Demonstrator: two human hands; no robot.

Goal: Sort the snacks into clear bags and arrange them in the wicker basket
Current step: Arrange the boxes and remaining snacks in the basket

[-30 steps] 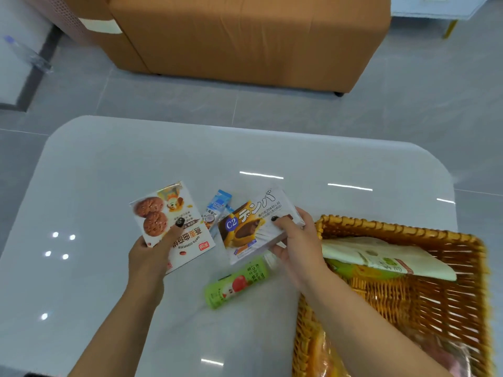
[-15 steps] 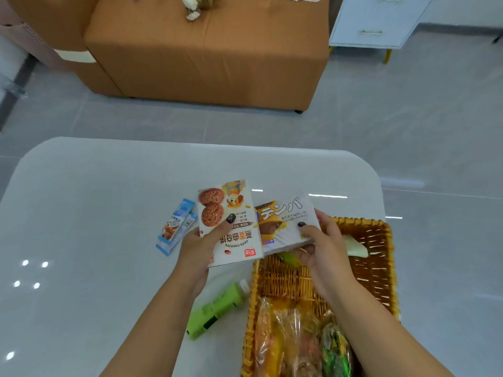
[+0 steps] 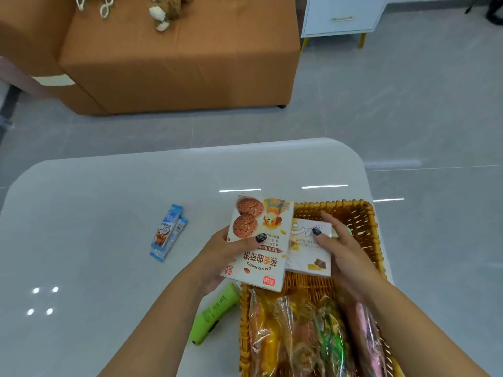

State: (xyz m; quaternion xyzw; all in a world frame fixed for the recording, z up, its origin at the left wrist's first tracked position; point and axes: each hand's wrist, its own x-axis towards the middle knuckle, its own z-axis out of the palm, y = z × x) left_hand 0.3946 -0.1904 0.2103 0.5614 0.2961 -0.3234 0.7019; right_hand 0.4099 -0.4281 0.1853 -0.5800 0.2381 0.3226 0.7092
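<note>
Now both boxes hang over the far end of the wicker basket [image 3: 364, 229], carried further right than 0.5 s ago. The left hand [image 3: 217, 257] grips the cookie box [image 3: 258, 240], thumb across its front; the right hand [image 3: 337, 246] pinches the white snack box [image 3: 307, 251], partly tucked behind the cookie box. Clear bags of snacks [image 3: 299, 336] fill the basket's near end, cut off below. A green bottle [image 3: 212, 314] lies beside the basket, its top hidden. 2 blue sachets [image 3: 167, 232] rest towards the table's [image 3: 109, 213] left.

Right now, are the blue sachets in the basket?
No, the blue sachets lie on the white table, apart from the wicker basket and left of it.
</note>
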